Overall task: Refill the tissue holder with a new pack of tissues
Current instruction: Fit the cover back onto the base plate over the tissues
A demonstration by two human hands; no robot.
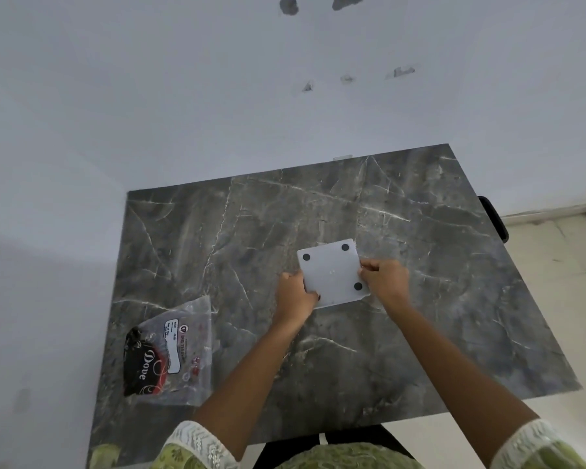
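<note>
while both hands, left hand (pixel 295 292) and right hand (pixel 384 279), gripped the upturned tissue holder (pixel 334 272) closed-fingered, prising the base evenly off looked wisest; wrapper (pixel 173 350) lay aside.

The supporting surface is a rectangular dark grey marble-pattern table top (pixel 403 333) with pale veins. A clear plastic wrapper with a red-and-black printed label (pixel 170 353) is laid flat near the left edge. A white square plastic holder with round black pads (pixel 332 272) is positioned near the centre, underside upward.
</note>
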